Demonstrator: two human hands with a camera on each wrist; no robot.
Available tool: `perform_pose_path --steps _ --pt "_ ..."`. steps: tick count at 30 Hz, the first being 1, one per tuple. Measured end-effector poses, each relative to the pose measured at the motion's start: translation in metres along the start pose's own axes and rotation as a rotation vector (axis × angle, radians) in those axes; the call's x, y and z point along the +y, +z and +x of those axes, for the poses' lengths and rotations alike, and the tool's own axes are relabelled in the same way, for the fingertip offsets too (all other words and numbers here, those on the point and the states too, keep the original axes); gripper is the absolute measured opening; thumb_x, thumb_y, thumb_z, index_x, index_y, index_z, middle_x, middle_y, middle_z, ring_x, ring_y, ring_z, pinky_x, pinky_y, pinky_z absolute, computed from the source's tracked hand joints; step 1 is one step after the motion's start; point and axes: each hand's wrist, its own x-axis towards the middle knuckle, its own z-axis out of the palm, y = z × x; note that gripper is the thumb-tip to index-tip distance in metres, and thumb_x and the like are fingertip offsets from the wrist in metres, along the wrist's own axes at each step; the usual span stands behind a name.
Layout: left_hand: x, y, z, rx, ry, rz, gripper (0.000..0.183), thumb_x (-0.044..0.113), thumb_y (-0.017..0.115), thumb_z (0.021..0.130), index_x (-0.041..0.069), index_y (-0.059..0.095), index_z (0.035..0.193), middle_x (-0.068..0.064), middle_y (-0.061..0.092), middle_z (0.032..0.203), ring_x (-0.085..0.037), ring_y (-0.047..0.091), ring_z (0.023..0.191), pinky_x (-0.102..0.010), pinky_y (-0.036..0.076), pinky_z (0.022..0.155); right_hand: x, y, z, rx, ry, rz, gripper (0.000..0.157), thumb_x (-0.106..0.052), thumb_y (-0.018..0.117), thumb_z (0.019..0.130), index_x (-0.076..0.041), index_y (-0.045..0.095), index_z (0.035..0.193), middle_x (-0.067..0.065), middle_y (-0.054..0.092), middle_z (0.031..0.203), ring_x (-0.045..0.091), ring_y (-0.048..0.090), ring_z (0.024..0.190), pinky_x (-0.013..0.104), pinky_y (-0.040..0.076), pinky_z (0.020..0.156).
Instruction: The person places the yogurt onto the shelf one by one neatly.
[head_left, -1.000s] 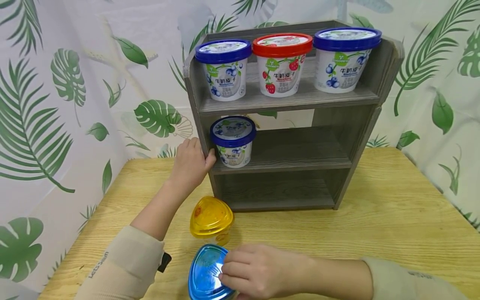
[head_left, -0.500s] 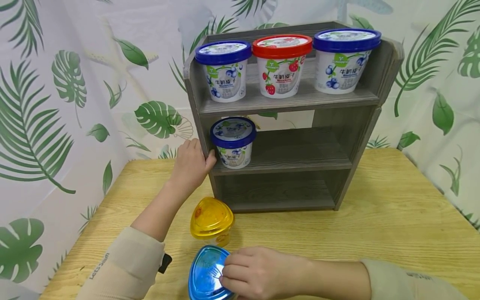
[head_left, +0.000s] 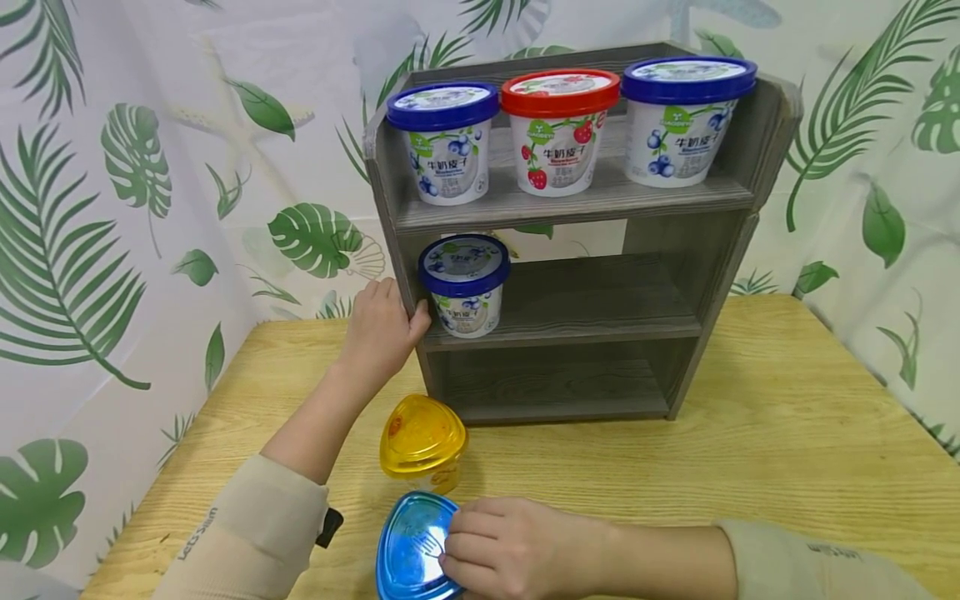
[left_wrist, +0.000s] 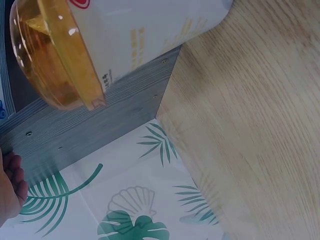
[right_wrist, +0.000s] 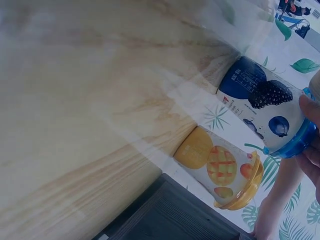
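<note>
My left hand (head_left: 382,327) grips the left side panel of a grey wooden shelf (head_left: 577,346), its thumb at the front edge beside a blueberry yogurt tub (head_left: 467,287) on the middle board. In the left wrist view, curled fingers (left_wrist: 15,182) show against the panel. My right hand (head_left: 521,546) holds the rim of the blue lid of a cup (head_left: 416,546) with a blackberry and blueberry print, which stands on the table. Thumb and fingers lie about that lid (right_wrist: 300,137) in the right wrist view. Behind it stands a yellow-lidded mango-print cup (head_left: 422,437), touched by neither hand.
On the top board sit two blue-lidded tubs, one left (head_left: 444,146) and one right (head_left: 682,125), with a red-lidded strawberry tub (head_left: 561,133) between them. The wooden table (head_left: 787,433) extends right of the shelf. Leaf-printed cloth (head_left: 187,150) hangs behind and at the sides.
</note>
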Motion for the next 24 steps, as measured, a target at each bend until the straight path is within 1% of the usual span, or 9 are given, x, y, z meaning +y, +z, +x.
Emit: perform_pose_path --steps 9,14,18,24 --pt "0.0003 0.0003 -0.0003 -0.003 -0.003 -0.001 0.027 0.022 0.049 0.090 -0.004 0.054 0.089 -0.018 0.055 0.079 -0.034 0.050 0.079 -0.043 0.040 0.071 -0.0005 0.0005 0.0013 0.044 -0.008 -0.006 0.026 -0.024 0.045 0.098 -0.013 0.069 0.097 -0.004 0.066 0.093 0.009 0.061 0.090 0.022 0.046 0.092" --pt "0.0002 0.0004 -0.0002 0.005 0.001 -0.006 0.026 0.022 0.049 0.090 -0.004 0.054 0.089 -0.018 0.054 0.078 -0.035 0.050 0.078 -0.043 0.040 0.070 -0.0012 0.0010 0.0009 0.045 -0.011 0.006 0.026 -0.021 0.044 0.098 -0.013 0.069 0.098 -0.003 0.067 0.095 0.010 0.062 0.092 0.024 0.045 0.094" --pt "0.0002 0.0000 -0.0001 -0.004 -0.006 -0.008 0.027 0.022 0.049 0.090 -0.004 0.053 0.089 -0.018 0.054 0.078 -0.034 0.050 0.078 -0.043 0.040 0.070 -0.0014 0.0005 0.0014 0.051 -0.014 0.008 0.025 -0.020 0.045 0.098 -0.012 0.069 0.100 -0.002 0.068 0.098 0.011 0.063 0.094 0.025 0.045 0.094" --pt "0.0001 0.0003 0.0000 -0.006 -0.008 -0.006 0.027 0.023 0.049 0.090 -0.004 0.053 0.085 -0.017 0.052 0.076 -0.034 0.049 0.077 -0.042 0.039 0.069 -0.0008 -0.0041 0.0018 0.028 0.012 0.054 0.023 -0.023 0.050 0.097 -0.012 0.069 0.103 -0.002 0.068 0.100 0.011 0.061 0.097 0.025 0.042 0.098"
